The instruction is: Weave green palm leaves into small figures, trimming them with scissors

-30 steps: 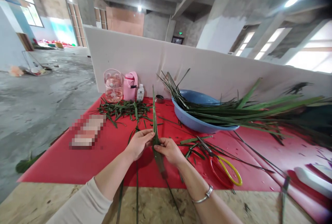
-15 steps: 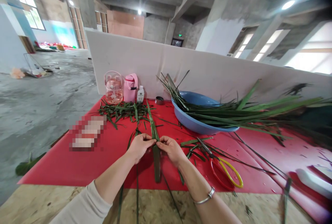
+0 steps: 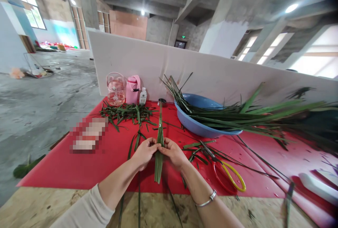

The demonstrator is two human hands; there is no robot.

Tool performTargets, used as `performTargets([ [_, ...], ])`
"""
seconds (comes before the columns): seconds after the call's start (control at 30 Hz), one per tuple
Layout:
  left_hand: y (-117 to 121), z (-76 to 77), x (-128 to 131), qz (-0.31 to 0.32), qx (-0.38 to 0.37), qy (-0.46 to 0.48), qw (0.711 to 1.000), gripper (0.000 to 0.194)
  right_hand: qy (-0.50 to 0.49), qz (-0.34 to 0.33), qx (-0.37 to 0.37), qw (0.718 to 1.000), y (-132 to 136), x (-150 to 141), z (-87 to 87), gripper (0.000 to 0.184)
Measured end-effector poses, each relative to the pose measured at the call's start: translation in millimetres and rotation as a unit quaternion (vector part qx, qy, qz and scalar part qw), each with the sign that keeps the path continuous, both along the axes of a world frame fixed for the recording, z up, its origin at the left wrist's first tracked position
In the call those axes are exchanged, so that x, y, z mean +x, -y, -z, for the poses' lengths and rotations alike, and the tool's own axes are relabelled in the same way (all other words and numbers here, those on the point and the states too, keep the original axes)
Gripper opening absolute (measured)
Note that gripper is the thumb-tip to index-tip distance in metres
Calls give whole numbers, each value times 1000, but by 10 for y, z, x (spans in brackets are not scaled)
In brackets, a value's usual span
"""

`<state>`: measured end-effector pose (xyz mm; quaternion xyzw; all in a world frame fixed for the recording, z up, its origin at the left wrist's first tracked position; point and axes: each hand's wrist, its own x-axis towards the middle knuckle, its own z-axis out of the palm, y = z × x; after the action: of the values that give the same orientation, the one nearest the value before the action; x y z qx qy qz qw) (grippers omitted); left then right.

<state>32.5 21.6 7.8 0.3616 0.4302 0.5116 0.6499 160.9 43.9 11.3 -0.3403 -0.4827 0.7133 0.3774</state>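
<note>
A long green leaf (image 3: 158, 166), folded along its length, is pinched between my two hands above the red table covering. My left hand (image 3: 145, 152) grips its left side, and my right hand (image 3: 173, 152) grips the right, with the thumbs nearly meeting in front. The leaf's narrow tip points away from me and its wider end hangs toward me. To the right of my hands lie scissors (image 3: 211, 152) with one red and one yellow handle, resting among cut leaf strips. Thin leaf strips (image 3: 139, 185) trail over the near table edge below my hands.
Behind the scissors stands a blue basin (image 3: 182, 119) full of long leaves (image 3: 232, 117). A heap of short leaf pieces (image 3: 126, 113) lies at the back left, before a clear pink jug (image 3: 116, 90), a pink bottle (image 3: 132, 90) and a small white bottle (image 3: 143, 96). A white panel (image 3: 137, 59) closes the back.
The leaf has swung from leaning left to nearly upright in view, its tip shifting right. Both hands keep their pinch on it, with the fingers moved slightly closer together.
</note>
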Motion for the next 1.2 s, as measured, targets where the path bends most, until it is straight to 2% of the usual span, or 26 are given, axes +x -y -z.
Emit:
performTargets([
  [0.13,-7,3,-3,11,-49,30,998,40,55,-21,28,998,-30,-6,29,42],
  [0.23,-12,15,-14,19,-67,50,996,41,111,7,54,992,-38,-13,47,33],
  [0.33,-11,37,-13,31,-30,35,998,40,161,70,104,979,-56,14,38,19],
  [0.4,-6,46,-1,24,8,5,1000,39,181,100,129,970,-75,44,19,17],
  [0.5,6,35,15,-3,5,0,1000,41,170,111,138,969,-91,66,-6,19],
  [0.6,13,4,12,35,-41,7,999,41,159,121,157,967,-83,42,-2,18],
  [0.67,11,-11,2,42,-52,-31,997,38,158,132,177,962,-71,11,15,16],
  [0.77,4,-16,-11,-21,-24,-109,994,34,127,153,171,965,-47,-38,36,19],
  [0.83,-2,-12,-18,-68,13,-150,986,30,98,127,130,979,-26,-63,33,24],
  [0.9,-10,-3,-25,-104,50,-183,976,27,76,66,85,991,-5,-77,20,32],
  [0.97,-17,11,-29,-116,69,-198,971,24,73,14,62,995,5,-80,10,42],
  [1.07,-18,27,-30,-82,69,-163,981,20,81,5,69,994,-13,-62,28,43],
  [1.2,5,-7,-33,13,35,-73,997,31,124,79,144,979,-68,-22,97,26],
])
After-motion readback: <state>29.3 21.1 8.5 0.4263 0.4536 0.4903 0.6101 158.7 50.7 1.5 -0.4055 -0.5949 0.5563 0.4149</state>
